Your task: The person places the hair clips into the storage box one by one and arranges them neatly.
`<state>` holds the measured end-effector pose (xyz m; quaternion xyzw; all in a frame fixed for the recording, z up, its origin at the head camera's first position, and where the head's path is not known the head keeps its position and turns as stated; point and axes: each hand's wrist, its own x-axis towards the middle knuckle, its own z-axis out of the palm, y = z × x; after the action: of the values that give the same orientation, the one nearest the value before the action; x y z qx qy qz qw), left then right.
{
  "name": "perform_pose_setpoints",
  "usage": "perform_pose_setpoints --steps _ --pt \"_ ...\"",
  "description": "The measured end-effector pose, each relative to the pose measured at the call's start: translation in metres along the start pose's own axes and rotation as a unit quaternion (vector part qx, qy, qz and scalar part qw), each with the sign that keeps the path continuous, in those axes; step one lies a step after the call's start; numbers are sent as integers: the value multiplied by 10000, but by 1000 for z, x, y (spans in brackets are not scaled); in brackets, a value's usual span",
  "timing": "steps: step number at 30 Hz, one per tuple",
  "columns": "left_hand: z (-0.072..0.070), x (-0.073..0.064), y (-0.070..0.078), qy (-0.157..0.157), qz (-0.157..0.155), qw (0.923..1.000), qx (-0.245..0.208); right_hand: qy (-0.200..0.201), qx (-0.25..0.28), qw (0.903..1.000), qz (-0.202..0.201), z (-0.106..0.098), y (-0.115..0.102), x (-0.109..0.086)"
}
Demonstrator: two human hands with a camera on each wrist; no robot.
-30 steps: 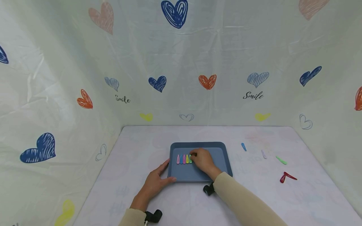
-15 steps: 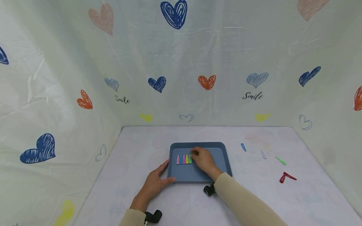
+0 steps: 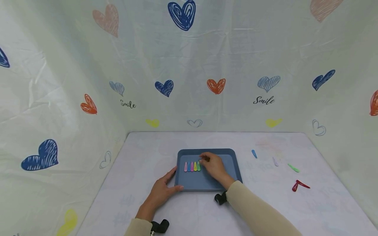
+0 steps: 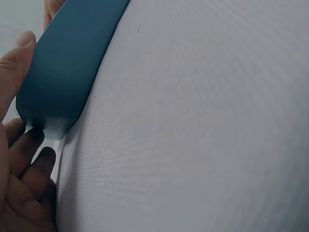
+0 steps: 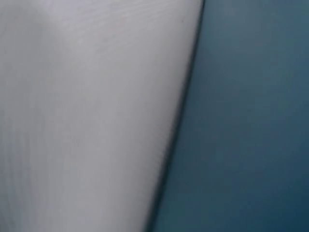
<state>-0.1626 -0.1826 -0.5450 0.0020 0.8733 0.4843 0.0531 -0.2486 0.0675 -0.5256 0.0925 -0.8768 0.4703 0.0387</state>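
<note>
A blue-grey tray (image 3: 192, 185) lies on the table, its near left corner held between the thumb and fingers of my left hand (image 3: 160, 190). The left wrist view shows the thumb (image 4: 19, 60) at the tray's wall (image 4: 65, 72), with fingertips against the corner. Inside the tray is an upright row of snap hair clips: pink (image 3: 185, 167), blue (image 3: 189, 167), magenta (image 3: 192, 166), yellow (image 3: 195, 166) and green (image 3: 199, 166). My right hand (image 3: 215, 167) hovers just right of the green hair clip, fingers loosely bent, with nothing visible in them.
Loose on the table to the right lie a blue hair clip (image 3: 254, 153), a pale lilac one (image 3: 275, 161), a green one (image 3: 293, 167) and an unfolded dark red one (image 3: 299, 185). A heart-printed curtain (image 3: 236, 59) hangs behind the table. The right wrist view is blurred.
My right hand has let go of the green hair clip and lifted slightly up and to the right. The green clip stays in the row. My left hand has not moved.
</note>
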Motion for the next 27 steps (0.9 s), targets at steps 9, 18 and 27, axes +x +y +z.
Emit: perform_pose_setpoints --steps 9,18,27 --pt "0 0 2 30 -33 10000 -27 145 438 9989 54 -16 -3 3" --pt "1 0 3 13 -43 10000 50 192 181 9996 -78 -61 -1 7" --pt "0 -1 3 10 -51 9999 128 770 -283 9966 60 -119 24 14"
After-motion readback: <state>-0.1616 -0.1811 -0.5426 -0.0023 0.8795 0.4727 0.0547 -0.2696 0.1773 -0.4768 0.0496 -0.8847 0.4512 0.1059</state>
